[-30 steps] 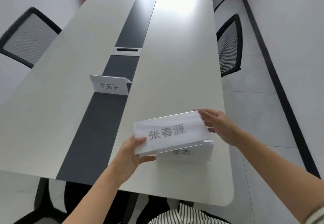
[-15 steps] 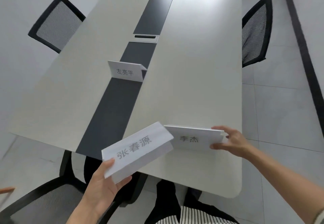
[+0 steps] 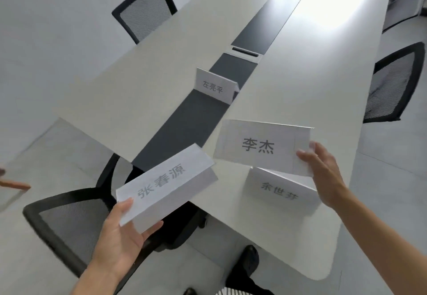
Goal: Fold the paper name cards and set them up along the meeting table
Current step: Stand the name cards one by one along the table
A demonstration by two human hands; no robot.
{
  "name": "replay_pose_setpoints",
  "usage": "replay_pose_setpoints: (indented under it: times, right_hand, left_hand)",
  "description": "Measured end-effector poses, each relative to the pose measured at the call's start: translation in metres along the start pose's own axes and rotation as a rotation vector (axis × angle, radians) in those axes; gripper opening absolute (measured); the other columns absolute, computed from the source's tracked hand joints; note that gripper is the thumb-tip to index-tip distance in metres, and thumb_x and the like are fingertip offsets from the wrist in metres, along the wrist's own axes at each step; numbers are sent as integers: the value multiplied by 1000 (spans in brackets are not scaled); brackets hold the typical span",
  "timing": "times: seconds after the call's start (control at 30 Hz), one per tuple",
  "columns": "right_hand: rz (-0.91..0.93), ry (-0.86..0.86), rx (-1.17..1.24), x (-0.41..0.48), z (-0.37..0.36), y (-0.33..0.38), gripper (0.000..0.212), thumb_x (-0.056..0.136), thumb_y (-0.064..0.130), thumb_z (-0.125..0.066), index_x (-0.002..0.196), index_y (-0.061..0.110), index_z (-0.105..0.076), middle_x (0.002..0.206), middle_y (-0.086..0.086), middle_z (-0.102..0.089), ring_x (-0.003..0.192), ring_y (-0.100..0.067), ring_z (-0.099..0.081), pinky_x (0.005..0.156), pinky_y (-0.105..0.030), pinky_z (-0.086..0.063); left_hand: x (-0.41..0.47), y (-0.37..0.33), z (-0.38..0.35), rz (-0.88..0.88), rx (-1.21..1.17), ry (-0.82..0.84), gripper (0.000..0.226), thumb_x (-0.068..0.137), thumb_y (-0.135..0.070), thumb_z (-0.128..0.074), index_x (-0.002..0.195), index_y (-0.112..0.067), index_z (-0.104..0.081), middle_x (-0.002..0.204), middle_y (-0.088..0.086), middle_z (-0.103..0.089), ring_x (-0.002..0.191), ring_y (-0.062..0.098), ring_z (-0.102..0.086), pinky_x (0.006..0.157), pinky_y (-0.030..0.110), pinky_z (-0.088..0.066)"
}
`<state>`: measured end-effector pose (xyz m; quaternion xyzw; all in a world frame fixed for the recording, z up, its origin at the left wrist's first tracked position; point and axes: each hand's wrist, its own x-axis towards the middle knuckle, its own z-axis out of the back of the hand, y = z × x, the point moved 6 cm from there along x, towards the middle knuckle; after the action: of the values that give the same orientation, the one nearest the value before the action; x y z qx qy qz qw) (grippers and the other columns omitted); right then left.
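My left hand (image 3: 120, 230) grips a folded white name card (image 3: 166, 184) by its near corner, held off the table's near-left edge above a chair. My right hand (image 3: 323, 174) holds a second folded name card (image 3: 261, 147) by its right end, lifted above the table. Beneath it a third name card (image 3: 282, 190) stands on the white meeting table (image 3: 300, 87). Farther along, a fourth name card (image 3: 215, 87) stands upright on the dark centre strip (image 3: 184, 124).
Black mesh chairs sit at the near left (image 3: 67, 225), far left (image 3: 143, 10) and right (image 3: 392, 84) of the table. Cable hatches (image 3: 245, 52) are set into the centre strip. The table's rounded near end (image 3: 318, 271) is by my feet.
My right hand has lifted its card off the table, uncovering a third card beneath. My left hand's card has stayed low at the left. The view has swung left.
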<state>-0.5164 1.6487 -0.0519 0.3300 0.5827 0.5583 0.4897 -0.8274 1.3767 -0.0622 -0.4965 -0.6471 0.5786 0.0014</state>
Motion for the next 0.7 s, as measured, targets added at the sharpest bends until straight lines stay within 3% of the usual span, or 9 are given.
replay_pose_setpoints:
  times: [0.17, 0.23, 0.3, 0.53, 0.7]
  right_hand:
    - [-110, 138, 53, -36, -110, 0, 19, 93, 12, -50, 91, 21, -66, 85, 4, -73, 79, -21, -64, 61, -27, -54]
    - [-190, 208, 107, -61, -161, -10, 19, 94, 12, -48, 93, 19, -66, 94, -4, -69, 85, -23, -64, 69, -39, -60]
    - [-280, 246, 150, -91, -211, -21, 19, 93, 15, -48, 95, 18, -66, 97, -7, -67, 90, -27, -63, 81, -49, -55]
    - [-435, 313, 156, -193, -367, -52, 17, 92, 26, -51, 105, 19, -60, 106, -9, -64, 97, -31, -61, 79, -46, -52]
    - [-524, 358, 100, -232, -457, -66, 18, 92, 30, -51, 107, 20, -55, 104, -12, -65, 98, -31, -63, 82, -47, -53]
  left_hand:
    - [-54, -33, 95, -140, -88, -115, 33, 93, -29, -43, 120, -20, -60, 109, 5, -71, 98, 27, -64, 67, 40, -58]
    - [-80, -42, 145, -184, -120, -164, 33, 93, -28, -41, 119, -20, -60, 105, 4, -72, 89, 24, -68, 61, 38, -58]
    - [-107, -49, 200, -224, -131, -226, 30, 94, -27, -38, 112, -21, -61, 96, 2, -74, 78, 20, -70, 56, 36, -57]
    - [-187, -58, 386, -231, -214, -456, 28, 93, -28, -41, 110, -18, -61, 95, 9, -67, 83, 29, -58, 56, 38, -52]
    - [-201, -66, 465, -214, -268, -544, 25, 94, -27, -41, 106, -19, -61, 87, 6, -70, 81, 28, -57, 65, 40, -44]
